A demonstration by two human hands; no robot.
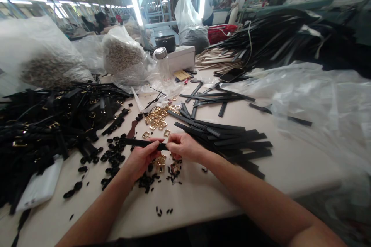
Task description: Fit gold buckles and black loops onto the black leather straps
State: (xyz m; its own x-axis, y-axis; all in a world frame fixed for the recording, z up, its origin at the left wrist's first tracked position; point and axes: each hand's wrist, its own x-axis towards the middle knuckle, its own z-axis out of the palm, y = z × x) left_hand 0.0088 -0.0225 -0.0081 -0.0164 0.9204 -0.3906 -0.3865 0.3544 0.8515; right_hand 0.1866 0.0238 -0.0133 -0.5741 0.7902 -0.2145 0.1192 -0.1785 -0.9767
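Note:
A black strap (139,142) lies level across both hands above the table. My left hand (144,157) is closed on its middle part, thumb on top. At the strap's right end, my right hand (181,146) pinches with its fingertips; whether a smaller part sits between them is hidden. Just beyond the hands lies a pile of gold buckles (158,117), with a few more below the fingers. Small black pieces (146,181) are scattered under the hands. Round black parts (114,156) lie left of my left hand. To the right of my right hand is a stack of black straps (228,135).
A heap of black straps with buckles (58,119) covers the left side. Behind stand plastic bags of small parts (123,52), a glass bottle (163,67) and a white box (182,58). Plastic sheeting (327,100) and a large pile of black strips (278,38) occupy the right.

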